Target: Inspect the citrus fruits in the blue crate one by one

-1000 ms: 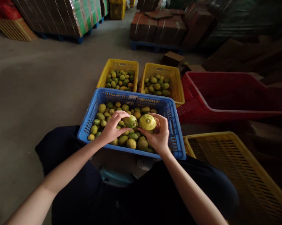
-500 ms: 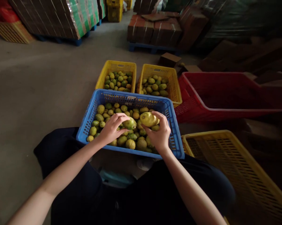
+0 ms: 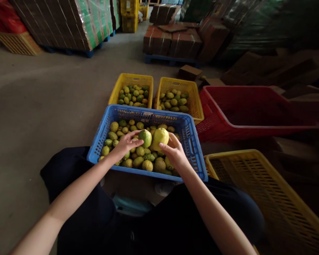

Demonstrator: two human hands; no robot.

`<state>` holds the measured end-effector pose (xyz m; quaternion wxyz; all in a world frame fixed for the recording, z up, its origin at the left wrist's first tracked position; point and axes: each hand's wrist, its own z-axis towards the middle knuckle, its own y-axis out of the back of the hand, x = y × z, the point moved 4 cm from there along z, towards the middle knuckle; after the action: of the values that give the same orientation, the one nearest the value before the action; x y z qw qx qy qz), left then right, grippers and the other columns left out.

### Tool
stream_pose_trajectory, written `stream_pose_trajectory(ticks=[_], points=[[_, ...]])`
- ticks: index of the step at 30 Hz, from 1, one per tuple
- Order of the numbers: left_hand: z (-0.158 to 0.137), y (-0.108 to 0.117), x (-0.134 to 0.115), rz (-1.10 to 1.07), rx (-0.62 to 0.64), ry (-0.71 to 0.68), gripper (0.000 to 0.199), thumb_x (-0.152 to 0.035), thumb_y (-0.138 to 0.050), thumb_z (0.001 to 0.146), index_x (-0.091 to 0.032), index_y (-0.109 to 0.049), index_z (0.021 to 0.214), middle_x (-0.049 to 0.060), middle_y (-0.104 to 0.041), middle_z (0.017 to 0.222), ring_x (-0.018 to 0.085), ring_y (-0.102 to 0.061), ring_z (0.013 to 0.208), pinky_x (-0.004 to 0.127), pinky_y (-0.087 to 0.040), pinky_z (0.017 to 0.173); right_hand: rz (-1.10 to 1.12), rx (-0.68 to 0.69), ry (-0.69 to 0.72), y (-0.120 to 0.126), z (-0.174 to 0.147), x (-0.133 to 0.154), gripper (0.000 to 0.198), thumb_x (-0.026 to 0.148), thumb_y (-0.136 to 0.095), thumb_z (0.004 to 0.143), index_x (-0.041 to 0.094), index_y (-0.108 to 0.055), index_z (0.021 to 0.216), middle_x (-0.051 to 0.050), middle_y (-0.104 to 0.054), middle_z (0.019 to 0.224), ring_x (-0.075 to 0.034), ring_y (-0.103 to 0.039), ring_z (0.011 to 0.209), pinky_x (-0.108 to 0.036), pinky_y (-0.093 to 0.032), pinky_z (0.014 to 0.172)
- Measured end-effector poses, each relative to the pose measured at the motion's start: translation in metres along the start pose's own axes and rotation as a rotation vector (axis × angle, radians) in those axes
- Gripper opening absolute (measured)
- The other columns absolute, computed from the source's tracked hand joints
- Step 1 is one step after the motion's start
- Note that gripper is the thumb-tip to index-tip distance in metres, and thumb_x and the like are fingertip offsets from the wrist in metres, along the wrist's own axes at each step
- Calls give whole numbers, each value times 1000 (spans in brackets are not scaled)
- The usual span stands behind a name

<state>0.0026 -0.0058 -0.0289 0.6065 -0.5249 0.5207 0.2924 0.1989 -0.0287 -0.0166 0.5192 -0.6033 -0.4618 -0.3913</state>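
Observation:
My left hand (image 3: pixel 127 143) grips a green lemon (image 3: pixel 145 138) between thumb and fingers. A larger, pale yellow lemon (image 3: pixel 160 138) is held in my right hand (image 3: pixel 174 150), its thumb on the near side. The two fruits sit side by side, almost touching, above the blue crate (image 3: pixel 98 136). Below them, many green and yellow lemons (image 3: pixel 147 165) fill the crate's floor. Parts of both hands' fingers are hidden behind the fruit.
Beyond the blue crate stand two yellow crates of lemons, one left (image 3: pixel 114 88) and one right (image 3: pixel 198 102). A red crate (image 3: pixel 228 122) is at the right, with another yellow crate (image 3: pixel 236 154) nearer me. Stacked cartons (image 3: pixel 172 40) sit on a pallet behind.
Both hands have turned the lemons, so different sides face me, and the two fruits are closer together. The view has tipped slightly upward.

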Motion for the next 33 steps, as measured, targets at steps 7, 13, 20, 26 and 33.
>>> stream_pose_trajectory(ticks=[7,13,20,26,33], points=[[-1,-2,5,-437,-9,287,18,-19,-62,91,-15,-63,108,8,-73,101,21,-75,89,37,-60,88,232,137,-164,-4,1,-4,46,41,-84,61,24,-66,99,-4,-73,94,-24,-69,80,-33,-57,61],[0,-6,4,-412,-31,394,29,-16,-45,99,-12,-63,121,11,-75,100,22,-75,91,36,-61,87,144,99,-194,-2,5,-11,35,42,-81,67,22,-63,89,1,-70,74,-18,-67,63,-28,-56,51],[1,-1,15,-231,-11,363,31,-34,-67,91,-11,-71,111,13,-76,99,25,-73,96,36,-59,87,121,137,-399,-4,5,-32,37,54,-68,81,20,-66,96,-4,-74,72,-20,-70,54,-28,-55,44],[0,2,24,-258,-16,387,32,-41,-76,82,-10,-72,91,14,-76,96,24,-73,93,31,-61,79,178,178,-489,-6,8,-45,36,53,-61,88,18,-67,85,-4,-73,63,-16,-67,47,-24,-56,45],[-5,-1,20,-229,-82,428,34,-45,-71,85,-11,-70,92,14,-75,98,25,-72,96,35,-60,84,125,133,-378,-7,3,-41,35,48,-77,75,19,-62,90,-3,-72,68,-18,-69,53,-27,-57,48]])
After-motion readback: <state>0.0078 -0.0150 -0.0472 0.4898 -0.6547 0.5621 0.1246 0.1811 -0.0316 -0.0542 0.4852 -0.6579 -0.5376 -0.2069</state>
